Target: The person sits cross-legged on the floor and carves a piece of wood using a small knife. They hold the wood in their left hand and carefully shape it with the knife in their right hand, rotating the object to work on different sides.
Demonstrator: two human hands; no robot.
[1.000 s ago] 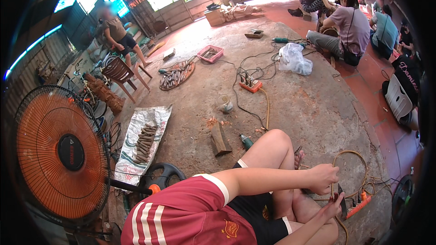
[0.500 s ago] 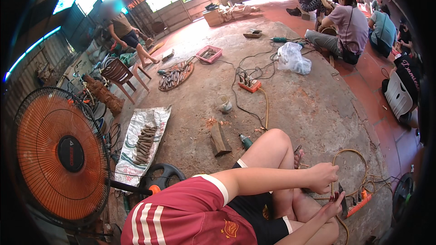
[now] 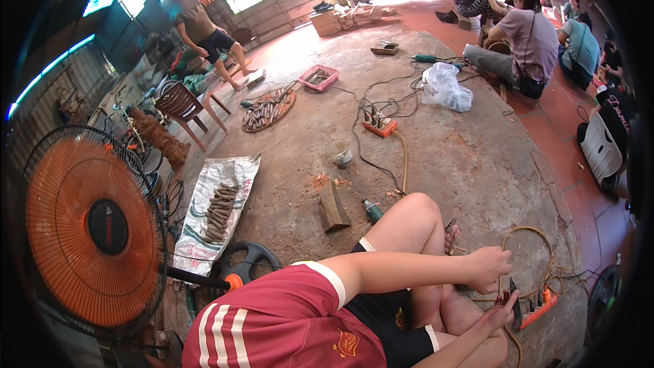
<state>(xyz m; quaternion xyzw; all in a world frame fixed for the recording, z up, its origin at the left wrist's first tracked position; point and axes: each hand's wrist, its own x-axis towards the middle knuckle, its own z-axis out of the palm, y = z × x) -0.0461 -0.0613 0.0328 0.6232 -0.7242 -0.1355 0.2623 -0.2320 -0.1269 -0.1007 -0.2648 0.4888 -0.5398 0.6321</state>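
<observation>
My left hand (image 3: pixel 489 269) is closed in a fist above my crossed legs, at the lower right. What it grips is hidden by the fingers. Just below it, my right hand (image 3: pixel 499 313) has its fingers curled close together. A dark flat piece (image 3: pixel 516 310) shows against its fingertips; whether it is held or lies behind them is unclear. A thin pale strip seems to run between the two hands, too small to name. Beyond my knee, a green power tool (image 3: pixel 372 210) lies on the floor beside a wooden block (image 3: pixel 333 208).
An orange fan (image 3: pixel 102 225) stands at left, near a white sack (image 3: pixel 197 232) bearing several brown sticks (image 3: pixel 221 212). An orange power strip (image 3: pixel 539 310) and cords lie right of my hands. Ahead are a glass cup (image 3: pixel 342 154), pink basket (image 3: pixel 318 78) and plastic bag (image 3: pixel 446 86). Several people sit at right.
The person at the back left has stepped to the right. My right hand's fingers have curled in, while my left fist stays almost in place. The view has shifted slightly.
</observation>
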